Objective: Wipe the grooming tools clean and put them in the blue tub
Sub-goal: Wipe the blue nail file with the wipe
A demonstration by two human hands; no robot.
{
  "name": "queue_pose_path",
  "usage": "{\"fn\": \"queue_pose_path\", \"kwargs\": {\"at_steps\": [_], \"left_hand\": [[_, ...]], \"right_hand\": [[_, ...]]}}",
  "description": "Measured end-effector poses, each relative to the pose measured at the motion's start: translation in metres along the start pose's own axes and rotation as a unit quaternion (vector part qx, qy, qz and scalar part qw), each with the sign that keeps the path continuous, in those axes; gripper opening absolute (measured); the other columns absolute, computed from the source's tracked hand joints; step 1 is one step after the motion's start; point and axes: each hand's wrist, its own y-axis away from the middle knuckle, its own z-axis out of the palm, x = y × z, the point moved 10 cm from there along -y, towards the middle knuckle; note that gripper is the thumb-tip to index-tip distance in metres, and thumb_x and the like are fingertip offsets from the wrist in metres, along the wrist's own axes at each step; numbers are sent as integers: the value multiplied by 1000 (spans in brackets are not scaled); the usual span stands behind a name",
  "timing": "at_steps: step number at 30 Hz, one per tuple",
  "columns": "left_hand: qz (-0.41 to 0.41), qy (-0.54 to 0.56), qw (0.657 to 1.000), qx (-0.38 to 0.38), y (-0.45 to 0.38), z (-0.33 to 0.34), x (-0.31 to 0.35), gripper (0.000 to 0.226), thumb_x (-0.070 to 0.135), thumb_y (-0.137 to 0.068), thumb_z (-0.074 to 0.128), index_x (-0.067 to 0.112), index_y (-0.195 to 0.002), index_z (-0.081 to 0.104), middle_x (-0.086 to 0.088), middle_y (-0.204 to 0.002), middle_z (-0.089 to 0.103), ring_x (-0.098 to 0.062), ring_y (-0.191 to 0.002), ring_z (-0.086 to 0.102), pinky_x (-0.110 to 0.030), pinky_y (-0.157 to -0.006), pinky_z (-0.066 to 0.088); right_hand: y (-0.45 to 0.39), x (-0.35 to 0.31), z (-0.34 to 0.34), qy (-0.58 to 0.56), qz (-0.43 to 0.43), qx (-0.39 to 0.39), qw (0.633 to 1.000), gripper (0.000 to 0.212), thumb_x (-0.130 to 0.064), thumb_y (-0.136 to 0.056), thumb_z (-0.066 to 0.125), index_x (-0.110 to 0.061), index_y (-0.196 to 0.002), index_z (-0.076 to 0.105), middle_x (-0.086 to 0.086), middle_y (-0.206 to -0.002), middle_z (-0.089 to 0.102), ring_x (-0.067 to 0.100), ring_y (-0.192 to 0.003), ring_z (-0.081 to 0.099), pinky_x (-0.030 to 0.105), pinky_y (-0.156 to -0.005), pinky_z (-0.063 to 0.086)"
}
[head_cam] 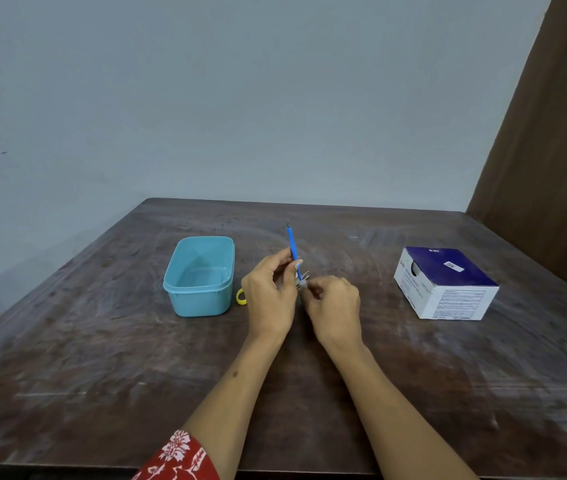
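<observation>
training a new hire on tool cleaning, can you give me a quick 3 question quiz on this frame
1. True or false: the blue tub already holds a tool.
2. Which hand grips the blue-handled tool by its shaft? A) left hand B) right hand C) neither
3. Fill in: the purple and white box stands on the table to the ____ of the hands.

Key
1. False: the tub looks empty.
2. A: the left hand holds the shaft, and the right hand pinches a small grey wipe at its lower end.
3. right. A yellow ring-shaped item lies beside the tub, partly hidden.
</observation>
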Motion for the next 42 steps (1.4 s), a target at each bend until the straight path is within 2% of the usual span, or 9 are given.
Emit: {"fn": "queue_pose_path", "kwargs": {"at_steps": [3,7,11,16,18,21,24,28,42], "left_hand": [[1,-24,1000,9,-1,-3,-2,19,2,-80,66,6,-98,72,5,-82,67,3,-71,59,-12,-66,48],[16,-59,998,-23,2,4,2,21,0,-80,65,7,-98,72,-3,-87,72,-8,-76,63,-3,-65,44],[39,-61,995,-70,4,14,3,24,-2,-79,64,10,-98,73,-5,-85,72,-18,-75,67,-35,-70,55],[52,-77,991,-101,7,19,3,18,8,-78,61,13,-92,73,-3,-78,71,-19,-70,65,-45,-73,53],[55,-93,986,-130,8,25,2,17,5,-80,63,12,-93,73,-2,-80,70,-16,-73,64,-36,-77,53],[79,-111,975,-174,13,33,10,25,-1,-80,65,10,-101,72,-5,-89,72,-10,-80,62,-8,-75,45],[100,-113,976,-159,12,30,14,25,-2,-79,64,9,-99,72,-6,-87,72,-13,-78,63,-18,-73,47],[105,-119,978,-134,9,25,14,19,0,-79,61,8,-92,72,-5,-77,69,-16,-70,62,-33,-66,50],[133,-157,963,-173,15,33,21,27,0,-83,62,9,-108,69,-7,-94,70,-13,-84,62,-19,-76,48]], "right_hand": [[1,1,-23,-80,16,91,992,14,-18,-85,67,-8,-77,72,7,-69,66,25,-70,58,33,-65,47],[3,-5,-37,-159,4,138,978,11,-15,-83,69,-11,-92,74,0,-75,65,18,-74,55,4,-65,37],[2,-7,-32,-175,-6,120,977,16,-18,-84,68,-17,-98,74,-1,-72,63,15,-71,52,10,-63,37],[1,-2,-30,-187,6,119,975,13,-17,-84,67,-17,-95,74,-3,-75,64,20,-75,57,19,-65,42],[2,1,-35,-201,16,141,969,12,-16,-85,67,-15,-94,74,-5,-76,64,20,-77,59,17,-65,43],[3,5,-44,-218,27,181,959,12,-17,-85,66,-13,-95,73,-14,-75,59,19,-79,60,16,-68,44],[3,5,-41,-235,27,173,956,10,-18,-84,68,-15,-92,73,-13,-75,60,18,-78,61,12,-67,44],[2,5,-32,-253,30,145,956,4,-20,-82,71,-21,-85,72,-14,-73,62,19,-76,64,22,-69,50],[6,14,-48,-273,75,210,936,4,-19,-82,70,-22,-85,70,-10,-78,64,14,-76,63,29,-73,52]]}}
